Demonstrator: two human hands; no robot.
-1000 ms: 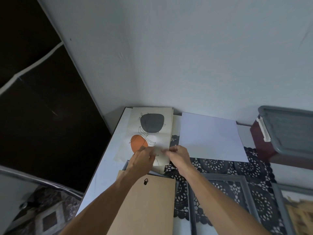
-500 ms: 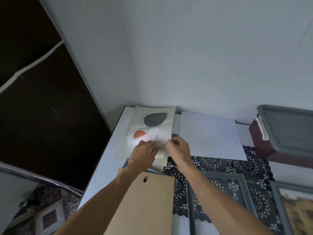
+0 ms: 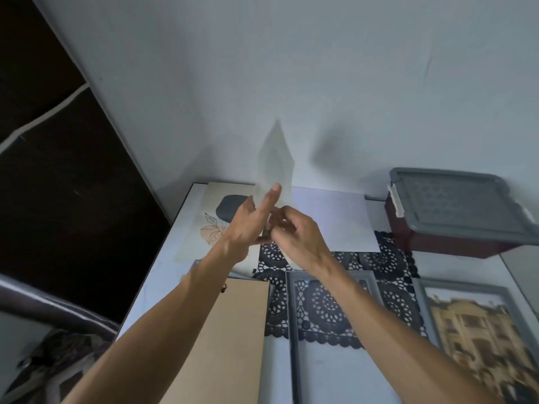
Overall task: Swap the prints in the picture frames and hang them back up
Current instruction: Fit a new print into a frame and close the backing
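Both hands are pinching a thin pale paper print [image 3: 275, 161], blurred, raised upright above the white counter [image 3: 151, 290]. Left hand [image 3: 248, 225] is gripping its lower edge with the index finger extended along the sheet; right hand [image 3: 294, 234] is closing on the same bottom edge, right beside it. A second beige botanical print with a dark blob [image 3: 215, 220] is lying flat beneath. An empty grey picture frame [image 3: 291, 330] is resting on the black lace mat [image 3: 390, 260], beside the tan backing board [image 3: 227, 345]. The sheet looks light, floppy, crease-prone; best taken by the edges.
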